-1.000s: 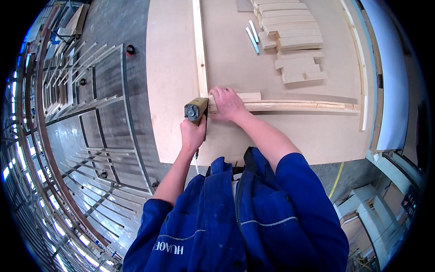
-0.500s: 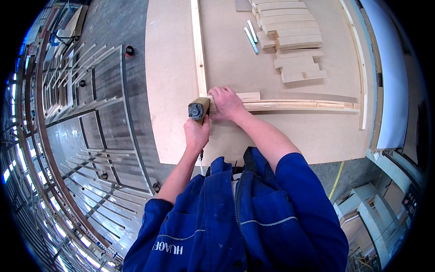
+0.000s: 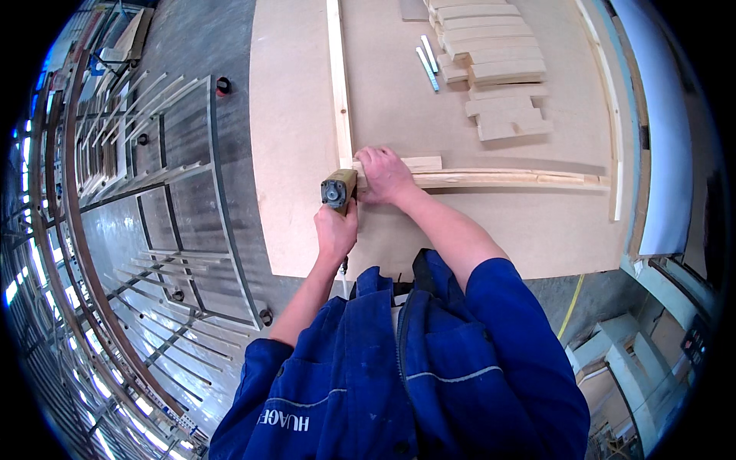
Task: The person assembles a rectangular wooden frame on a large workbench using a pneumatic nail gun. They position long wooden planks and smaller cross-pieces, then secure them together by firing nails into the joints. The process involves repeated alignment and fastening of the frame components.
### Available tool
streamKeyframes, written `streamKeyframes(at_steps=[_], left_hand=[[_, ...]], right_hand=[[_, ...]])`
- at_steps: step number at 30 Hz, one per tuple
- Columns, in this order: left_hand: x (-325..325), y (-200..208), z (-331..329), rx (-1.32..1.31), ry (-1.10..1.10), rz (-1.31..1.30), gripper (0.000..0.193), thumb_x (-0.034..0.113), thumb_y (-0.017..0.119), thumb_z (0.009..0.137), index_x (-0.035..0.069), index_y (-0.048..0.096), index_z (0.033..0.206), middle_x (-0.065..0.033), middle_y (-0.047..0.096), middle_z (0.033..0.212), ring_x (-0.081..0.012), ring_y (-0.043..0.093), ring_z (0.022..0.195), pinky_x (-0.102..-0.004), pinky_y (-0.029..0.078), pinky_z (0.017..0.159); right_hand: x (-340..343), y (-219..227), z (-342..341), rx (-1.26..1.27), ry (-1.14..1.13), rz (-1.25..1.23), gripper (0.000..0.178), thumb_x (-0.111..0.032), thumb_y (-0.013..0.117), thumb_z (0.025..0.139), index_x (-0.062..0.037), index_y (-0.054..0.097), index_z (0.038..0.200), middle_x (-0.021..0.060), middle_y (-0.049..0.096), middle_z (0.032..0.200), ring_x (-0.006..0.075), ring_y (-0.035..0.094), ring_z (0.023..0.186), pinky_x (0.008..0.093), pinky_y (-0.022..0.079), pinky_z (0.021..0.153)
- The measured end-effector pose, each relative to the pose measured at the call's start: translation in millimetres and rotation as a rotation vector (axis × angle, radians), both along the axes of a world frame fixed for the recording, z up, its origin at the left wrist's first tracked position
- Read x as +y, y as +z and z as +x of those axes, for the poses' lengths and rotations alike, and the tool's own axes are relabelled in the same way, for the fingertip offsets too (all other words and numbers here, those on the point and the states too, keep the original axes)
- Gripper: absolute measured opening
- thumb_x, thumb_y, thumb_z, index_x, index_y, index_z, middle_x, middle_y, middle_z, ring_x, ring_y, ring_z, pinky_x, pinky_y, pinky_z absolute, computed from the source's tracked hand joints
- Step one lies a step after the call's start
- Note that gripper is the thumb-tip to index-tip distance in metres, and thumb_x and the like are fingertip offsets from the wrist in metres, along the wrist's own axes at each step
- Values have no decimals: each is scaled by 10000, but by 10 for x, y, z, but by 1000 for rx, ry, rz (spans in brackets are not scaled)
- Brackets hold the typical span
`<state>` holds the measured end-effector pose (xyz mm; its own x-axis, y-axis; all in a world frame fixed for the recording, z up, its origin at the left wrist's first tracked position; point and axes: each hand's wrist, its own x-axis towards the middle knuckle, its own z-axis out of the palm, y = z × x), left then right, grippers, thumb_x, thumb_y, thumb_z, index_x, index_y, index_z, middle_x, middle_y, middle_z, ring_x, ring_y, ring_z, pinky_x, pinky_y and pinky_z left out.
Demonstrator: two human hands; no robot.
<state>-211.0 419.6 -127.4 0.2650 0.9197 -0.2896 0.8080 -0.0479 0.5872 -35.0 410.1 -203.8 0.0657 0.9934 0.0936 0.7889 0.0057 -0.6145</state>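
Observation:
My left hand (image 3: 336, 231) is wrapped around the grip of a pneumatic nail gun (image 3: 336, 192), whose back end faces up. The gun stands at the corner where a long wooden strip (image 3: 342, 107) meets a crosswise wooden rail (image 3: 498, 179). Its nose is hidden beneath its body. Close beside the gun, my right hand (image 3: 386, 176) clasps the rail's left end, fingers bent over the wood. A short wooden block (image 3: 422, 162) lies along the rail's far side, partly under my right hand. An air hose (image 3: 343, 270) hangs below the gun.
Notched wooden pieces (image 3: 498, 73) lie stacked at the far right of the board-topped table (image 3: 299, 138), near two pale strips of staples or nails (image 3: 428, 67). Another long strip (image 3: 613, 115) runs along the right side. A metal rack (image 3: 218, 192) stands on the floor to the left.
The nail gun has tilted slightly, its back end dipping a little toward me. Both hands keep their holds, and the whole view has shifted slightly.

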Motion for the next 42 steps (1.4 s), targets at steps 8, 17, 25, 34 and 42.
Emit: streamKeyframes(at_steps=[8, 17, 25, 34, 42], left_hand=[[568, 674, -616, 163, 19, -311, 335, 235, 741, 910, -56, 743, 1076, -216, 767, 888, -263, 767, 845, -413, 571, 752], [1020, 917, -99, 129, -580, -93, 319, 154, 728, 917, 12, 726, 1203, -227, 758, 976, -309, 768, 923, -397, 587, 791], [963, 394, 274, 114, -798, -73, 245, 206, 742, 871, -7, 730, 993, -240, 729, 873, -427, 705, 813, -454, 586, 735], [883, 296, 419, 217, -850, -100, 241, 205, 719, 847, 3, 724, 978, -250, 724, 871, -443, 698, 818, -486, 585, 747], [823, 339, 457, 132, -804, -110, 244, 169, 716, 843, 6, 716, 1025, -259, 725, 889, -453, 699, 851, -482, 581, 754]], right_hand=[[-237, 66, 394, -17, 49, 38, 657, -382, 806, 786, -68, 563, 1310, 101, 630, 1241, 286, 605, 1203, 423, 443, 1095], [-1066, 90, 1248, -32, -242, -54, 336, -372, 670, 946, -146, 692, 1194, 59, 684, 1203, 262, 606, 1216, 450, 479, 1021], [-1032, 108, 1221, -20, -275, -122, 341, -415, 637, 973, -148, 686, 1180, 57, 683, 1177, 241, 615, 1189, 421, 529, 953], [-1012, 156, 1259, -30, -246, -204, 356, -440, 631, 983, -152, 665, 1190, 32, 674, 1194, 225, 599, 1224, 410, 541, 954], [-1012, 187, 1275, 2, -245, -239, 380, -461, 639, 976, -172, 650, 1222, 47, 653, 1237, 242, 581, 1263, 432, 534, 950]])
